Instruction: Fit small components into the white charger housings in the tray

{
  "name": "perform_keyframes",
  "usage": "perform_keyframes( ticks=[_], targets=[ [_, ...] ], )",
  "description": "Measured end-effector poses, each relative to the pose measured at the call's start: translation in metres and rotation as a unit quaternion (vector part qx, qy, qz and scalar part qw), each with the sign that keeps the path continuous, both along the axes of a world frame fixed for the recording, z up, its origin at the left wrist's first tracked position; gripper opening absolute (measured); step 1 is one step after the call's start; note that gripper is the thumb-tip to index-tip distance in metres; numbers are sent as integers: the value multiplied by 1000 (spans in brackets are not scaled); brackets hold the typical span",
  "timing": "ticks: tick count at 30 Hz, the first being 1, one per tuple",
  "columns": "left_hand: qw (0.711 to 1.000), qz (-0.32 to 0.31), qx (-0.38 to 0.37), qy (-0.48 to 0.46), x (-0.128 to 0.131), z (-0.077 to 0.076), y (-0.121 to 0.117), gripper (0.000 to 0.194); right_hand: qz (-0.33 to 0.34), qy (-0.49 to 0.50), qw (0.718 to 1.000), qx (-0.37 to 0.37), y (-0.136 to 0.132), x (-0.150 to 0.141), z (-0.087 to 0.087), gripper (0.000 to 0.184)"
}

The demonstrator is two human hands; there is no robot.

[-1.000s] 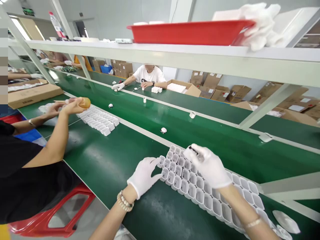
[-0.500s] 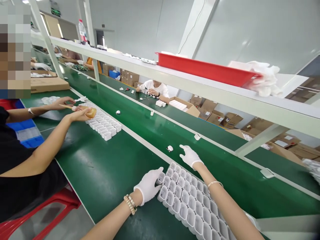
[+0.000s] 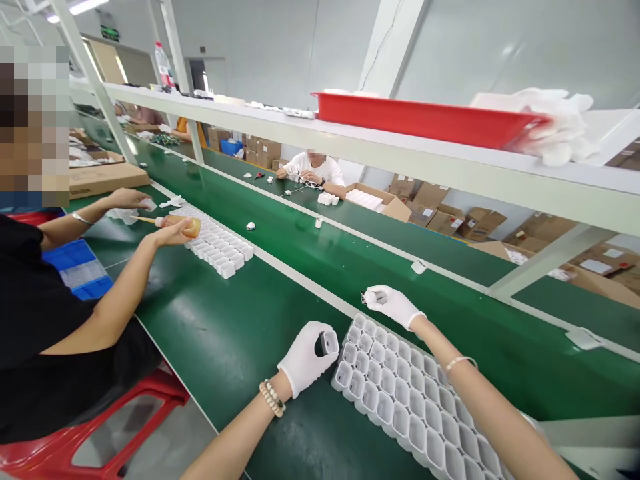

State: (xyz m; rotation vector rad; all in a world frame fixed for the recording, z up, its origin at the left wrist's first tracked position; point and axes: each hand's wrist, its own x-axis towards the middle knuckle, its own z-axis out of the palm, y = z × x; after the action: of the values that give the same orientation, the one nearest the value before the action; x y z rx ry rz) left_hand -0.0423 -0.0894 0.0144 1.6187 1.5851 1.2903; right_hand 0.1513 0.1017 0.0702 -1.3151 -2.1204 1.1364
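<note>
My left hand (image 3: 309,360), in a white glove, pinches a small white plastic cup-shaped housing (image 3: 330,341), its open top towards me. It is held just left of a block of similar white housings (image 3: 400,387), which stand in tight rows on the green table. Over the green conveyor belt, my gloved right hand (image 3: 393,305) is closed on a small white part (image 3: 369,297) with a dark, metallic-looking end. The fingers partly cover that part, so its exact kind is unclear.
At left a co-worker holds a bottle of amber liquid (image 3: 189,227) above another block of white housings (image 3: 220,248). A white part (image 3: 251,227) lies on the belt (image 3: 300,267). Overhead runs a shelf (image 3: 400,157) with a red tray (image 3: 410,120). Another person sits across the belt.
My right hand has closed on the white part from the belt and lifted it. My left hand has taken the end housing away from the block. The view has shifted slightly.
</note>
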Motion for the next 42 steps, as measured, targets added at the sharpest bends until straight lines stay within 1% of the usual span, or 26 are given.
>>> perform_keyframes(
  ticks=[1,3,5,6,7,9,10,12,14,17,23,31,37,42],
  targets=[
    [1000,-11,3,-5,-1,6,-7,33,3,16,1000,-7,-15,6,6,32],
    [999,-40,10,-19,-2,18,-24,39,12,42,999,-21,-54,20,17,43],
    [998,-60,22,-26,1,27,-43,45,21,60,997,-43,-101,32,25,51],
    [997,-64,28,-24,3,29,-53,48,26,68,996,-58,-125,37,28,53],
    [997,-62,33,-17,6,29,-62,51,28,79,994,-74,-148,40,29,52],
    [997,-64,47,1,11,26,-76,55,20,94,991,-99,-187,44,26,48],
    [995,-74,60,7,14,22,-81,56,15,100,990,-96,-201,45,22,45],
    [990,-102,98,14,18,13,-88,57,10,110,991,-70,-219,46,13,42],
    [983,-124,135,23,20,6,-91,59,13,121,992,-47,-226,46,5,41],
    [978,-129,159,34,21,2,-90,62,12,125,991,-54,-228,43,0,41],
    [978,-117,171,33,21,6,-88,62,-26,82,993,-85,-231,38,5,36],
    [979,-92,176,42,22,9,-89,62,-64,44,991,-113,-237,36,2,40],
    [979,-95,181,31,23,9,-89,62,-62,3,991,-117,-239,37,9,42],
    [979,-104,174,26,23,8,-90,63,-73,13,989,-124,-236,38,13,42]
  ],
)
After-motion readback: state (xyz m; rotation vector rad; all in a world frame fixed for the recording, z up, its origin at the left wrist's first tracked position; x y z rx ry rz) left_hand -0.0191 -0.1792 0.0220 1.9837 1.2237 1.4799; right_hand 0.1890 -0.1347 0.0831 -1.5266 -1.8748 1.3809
